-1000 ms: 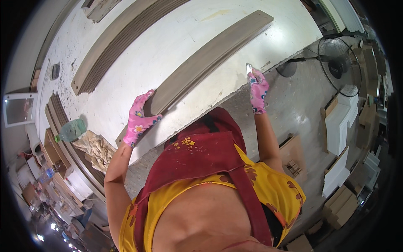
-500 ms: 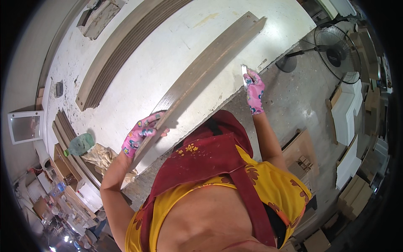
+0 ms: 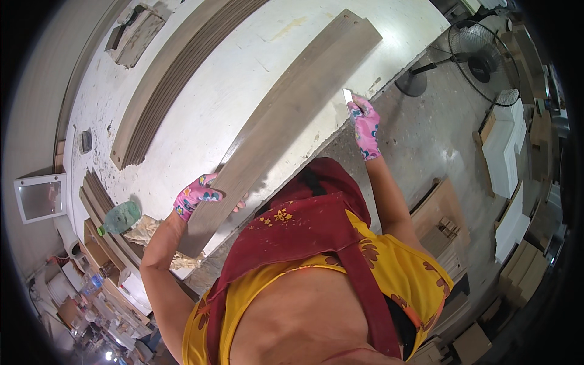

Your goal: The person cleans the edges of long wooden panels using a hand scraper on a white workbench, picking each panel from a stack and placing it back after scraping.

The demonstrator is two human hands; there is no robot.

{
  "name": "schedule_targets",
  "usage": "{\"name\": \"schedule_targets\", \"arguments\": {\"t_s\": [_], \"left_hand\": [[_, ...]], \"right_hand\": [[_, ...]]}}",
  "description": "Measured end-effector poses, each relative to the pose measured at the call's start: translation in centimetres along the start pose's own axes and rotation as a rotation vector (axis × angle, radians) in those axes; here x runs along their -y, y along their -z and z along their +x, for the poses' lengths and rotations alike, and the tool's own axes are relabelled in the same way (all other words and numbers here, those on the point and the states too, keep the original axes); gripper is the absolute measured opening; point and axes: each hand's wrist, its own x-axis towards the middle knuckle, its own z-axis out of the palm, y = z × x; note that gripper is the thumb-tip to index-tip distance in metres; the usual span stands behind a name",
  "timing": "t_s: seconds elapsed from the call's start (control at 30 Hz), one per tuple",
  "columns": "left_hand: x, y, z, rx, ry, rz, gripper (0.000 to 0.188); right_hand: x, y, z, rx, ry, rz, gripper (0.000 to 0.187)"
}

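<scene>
A long grey-brown wooden board (image 3: 292, 103) lies slantwise over the white worktable (image 3: 410, 27), its broad face turned up. In a pink flowered glove, my left hand (image 3: 198, 196) grips the board close to its near end. The thumb is on top, and fingertips show past the opposite edge. My right hand (image 3: 366, 128), gloved alike, is closed on a small flat silver blade, like a scraper (image 3: 348, 97), at the table's right edge. The scraper is apart from the board, and its lower part is hidden in my fingers.
Several similar boards (image 3: 173, 79) stand packed together farther left on the table. A green plastic bottle (image 3: 121, 217) and a crumpled cloth (image 3: 144, 231) lie at the near left. Right of the table stand a black fan (image 3: 483, 66) and white panels (image 3: 504, 146) on the floor.
The board has rolled from a tilted position onto a flatter one, so its broad face now shows. My left hand's hold turned with it. My right hand shifted slightly with the scraper.
</scene>
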Motion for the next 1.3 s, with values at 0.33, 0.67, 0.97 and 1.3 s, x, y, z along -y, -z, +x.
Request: {"name": "schedule_targets", "arguments": {"t_s": [0.33, 0.67, 0.97, 1.3], "left_hand": [[1.0, 3.7, -0.3, -0.282, -0.127, 0.196, 0.053], [4.3, -0.7, 0.4, -0.953, -0.685, 1.456, 0.083], [8.6, 1.3, 2.5, -1.067, -0.72, 1.624, 0.081], [8.3, 1.5, 2.3, -1.042, -0.783, 1.531, 0.077]], "right_hand": [[0.5, -0.3, -0.3, -0.104, -0.066, 0.163, 0.021], [5.6, -14.4, -8.0, 0.9, 0.587, -0.321, 0.015], [11.2, -6.8, 17.0, 0.436, 0.436, -1.521, 0.021], [4.9, -2.3, 21.4, 0.708, 0.377, 0.252, 0.014]]}}
